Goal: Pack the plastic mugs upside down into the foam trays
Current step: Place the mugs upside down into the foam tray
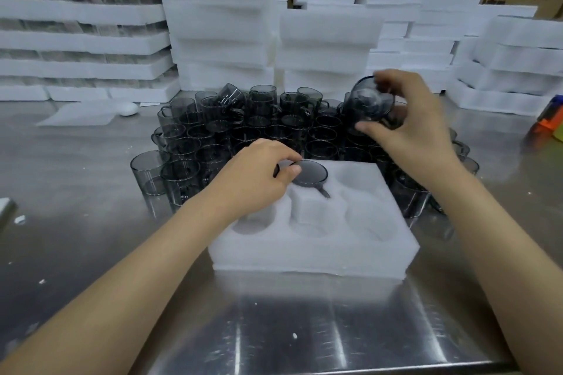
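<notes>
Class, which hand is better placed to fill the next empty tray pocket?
Likely right: the right hand grips a raised mug just beyond the foam tray; the left hand pinches the seated mug.

A white foam tray (313, 248) with round pockets sits at centre frame. One smoky-grey, translucent inverted mug (311, 174) stands in its back-middle pocket, handle pointing lower right. A tilted mug (372, 103) is raised at upper right, above the crowd of upright mugs (243, 126) behind the tray.

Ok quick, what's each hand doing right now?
Left hand: pinches the upside-down mug in the tray.
Right hand: holds a second mug in the air.
</notes>
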